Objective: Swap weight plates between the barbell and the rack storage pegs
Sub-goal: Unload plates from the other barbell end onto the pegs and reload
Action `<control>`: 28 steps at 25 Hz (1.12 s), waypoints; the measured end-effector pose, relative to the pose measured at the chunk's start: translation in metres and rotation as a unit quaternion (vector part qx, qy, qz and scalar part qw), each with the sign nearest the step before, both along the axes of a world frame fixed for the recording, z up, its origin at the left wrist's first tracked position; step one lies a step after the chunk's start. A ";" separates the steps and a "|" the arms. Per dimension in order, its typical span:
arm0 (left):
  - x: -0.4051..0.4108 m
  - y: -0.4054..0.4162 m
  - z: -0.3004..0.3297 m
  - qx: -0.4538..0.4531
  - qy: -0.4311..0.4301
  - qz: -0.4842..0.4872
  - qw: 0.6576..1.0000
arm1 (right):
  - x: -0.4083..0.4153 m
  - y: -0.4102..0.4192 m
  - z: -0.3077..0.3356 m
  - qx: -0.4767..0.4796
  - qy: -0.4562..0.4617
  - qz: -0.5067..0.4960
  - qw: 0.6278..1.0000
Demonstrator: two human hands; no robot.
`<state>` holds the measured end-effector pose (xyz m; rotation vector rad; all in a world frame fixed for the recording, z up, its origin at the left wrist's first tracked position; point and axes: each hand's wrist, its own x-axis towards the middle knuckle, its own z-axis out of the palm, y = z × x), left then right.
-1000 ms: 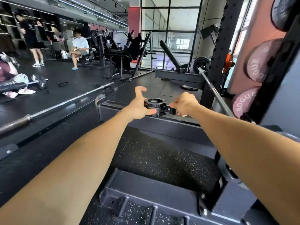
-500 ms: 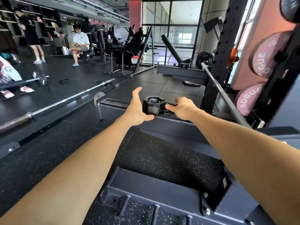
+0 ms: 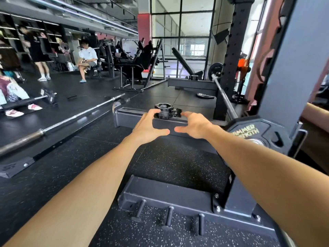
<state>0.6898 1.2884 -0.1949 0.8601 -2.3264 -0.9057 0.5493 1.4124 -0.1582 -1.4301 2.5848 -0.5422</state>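
I see the black rack upright (image 3: 233,56) standing on the far side of the speckled rubber platform (image 3: 174,168), with the barbell (image 3: 224,97) slanting down from it to a black weight plate (image 3: 256,132) at my right. Ahead, a dark steel base beam (image 3: 135,115) crosses the platform's far edge, and the black barbell collar (image 3: 166,111) sits on top of it. My left hand (image 3: 148,126) is open, fingers spread, just left of the collar and under it; I cannot tell whether the fingertips touch it. My right hand (image 3: 193,125) is likewise open, just right of it, holding nothing.
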 end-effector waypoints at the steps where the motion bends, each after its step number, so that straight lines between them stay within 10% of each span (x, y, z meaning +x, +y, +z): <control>1: 0.011 0.014 0.001 0.000 -0.004 -0.006 1.000 | 0.011 0.015 0.001 0.006 0.005 0.012 1.000; 15: -0.009 0.211 0.039 0.014 0.007 -0.150 0.989 | 0.003 0.261 0.023 -0.063 0.037 -0.112 0.991; 28: -0.099 0.186 -0.016 0.077 -0.014 -0.095 0.992 | -0.087 0.225 -0.019 -0.090 0.157 -0.182 0.966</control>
